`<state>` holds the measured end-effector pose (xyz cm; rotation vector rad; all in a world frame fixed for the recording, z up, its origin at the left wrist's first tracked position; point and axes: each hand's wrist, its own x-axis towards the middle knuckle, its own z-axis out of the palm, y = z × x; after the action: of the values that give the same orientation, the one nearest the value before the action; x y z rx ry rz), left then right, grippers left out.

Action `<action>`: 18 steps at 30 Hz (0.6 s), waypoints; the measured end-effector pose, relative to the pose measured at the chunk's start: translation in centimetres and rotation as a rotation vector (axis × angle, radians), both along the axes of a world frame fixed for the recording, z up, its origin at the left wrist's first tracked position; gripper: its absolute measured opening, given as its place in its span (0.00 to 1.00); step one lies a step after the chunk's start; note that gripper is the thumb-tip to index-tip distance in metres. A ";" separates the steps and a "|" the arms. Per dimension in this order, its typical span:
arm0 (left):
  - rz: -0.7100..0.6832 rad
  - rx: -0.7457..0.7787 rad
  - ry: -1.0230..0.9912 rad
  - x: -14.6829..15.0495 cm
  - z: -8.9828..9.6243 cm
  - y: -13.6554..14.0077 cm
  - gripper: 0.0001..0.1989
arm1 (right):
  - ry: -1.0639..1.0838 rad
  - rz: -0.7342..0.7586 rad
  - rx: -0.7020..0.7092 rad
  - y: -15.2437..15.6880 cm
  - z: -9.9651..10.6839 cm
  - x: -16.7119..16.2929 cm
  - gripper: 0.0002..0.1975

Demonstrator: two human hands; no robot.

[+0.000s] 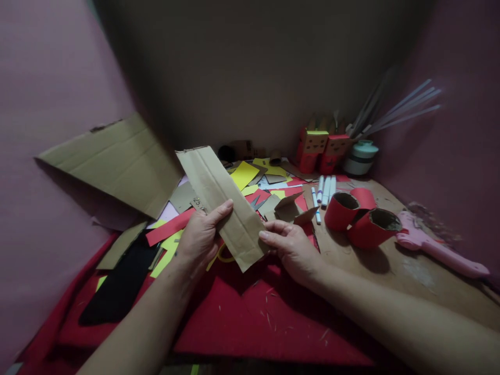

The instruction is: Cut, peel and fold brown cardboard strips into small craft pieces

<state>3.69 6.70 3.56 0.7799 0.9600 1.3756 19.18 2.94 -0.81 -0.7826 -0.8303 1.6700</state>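
Both hands hold a long strip of brown cardboard (222, 203), tilted above the table with lengthwise creases along it. My left hand (199, 232) grips its left edge, thumb on top and fingers underneath. At the lower right edge, my right hand (291, 242) pinches the strip between thumb and fingers. Beneath it show yellow scissor handles (225, 253), partly hidden, and grey blades (257, 202). A small folded cardboard piece (291, 208) stands just beyond my right hand. Red strips (170, 227) and yellow paper scraps (244, 175) lie about.
Red-covered cardboard tubes (341, 212), several markers (328, 191) and a pink glue gun (441, 247) are on the right. Behind stand two red box figures (313, 151) and a lidded jar (361, 158). A large cardboard sheet (117, 161) leans left, near a black piece (117, 286).
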 end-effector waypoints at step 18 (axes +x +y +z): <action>-0.012 0.002 0.029 -0.1 -0.1 -0.1 0.12 | -0.076 0.016 0.025 -0.3 0.8 0.0 0.12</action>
<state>3.62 6.59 3.50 0.8079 0.9751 1.3585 19.21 2.60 -0.05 -0.8284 -0.9103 1.6494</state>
